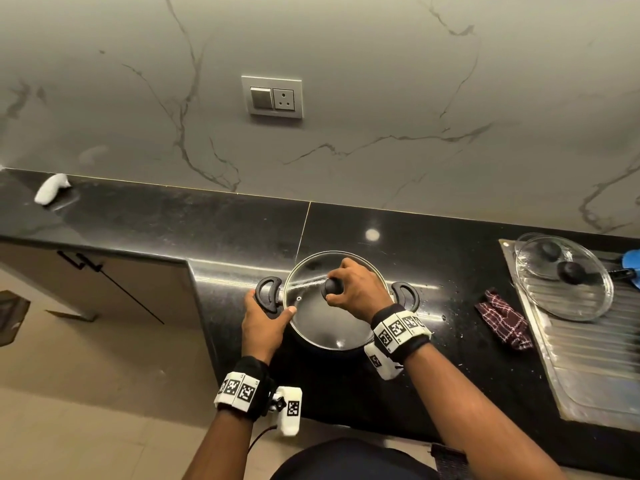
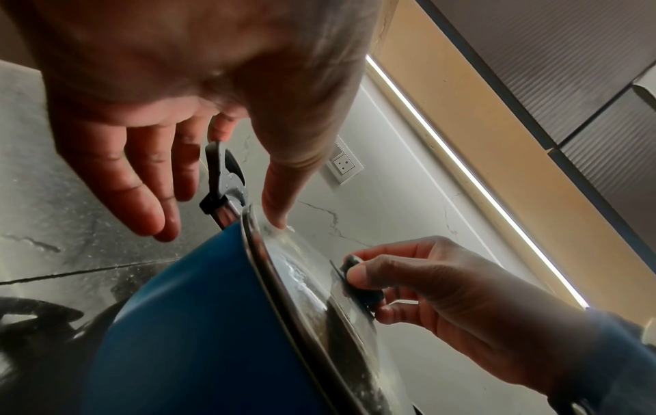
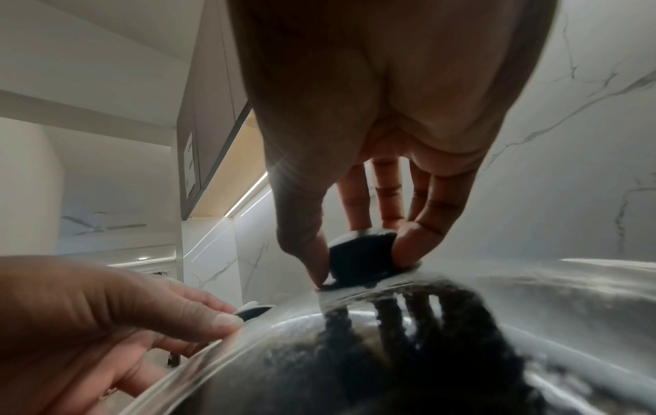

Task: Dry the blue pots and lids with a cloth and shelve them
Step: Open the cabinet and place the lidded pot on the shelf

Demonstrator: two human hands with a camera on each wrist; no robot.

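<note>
The right hand (image 1: 356, 289) pinched the black round knob (image 1: 333, 286) of the clear glass lid (image 1: 311, 320); the left hand (image 1: 265, 323), fingers (image 2: 142, 196) relaxed, touched the blue metal pot (image 2: 184, 323).

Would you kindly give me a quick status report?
Right hand pinching lid knob; left hand open by the pot handle, thumb on lid. Cloth lies unused. Nothing in the way.
</note>
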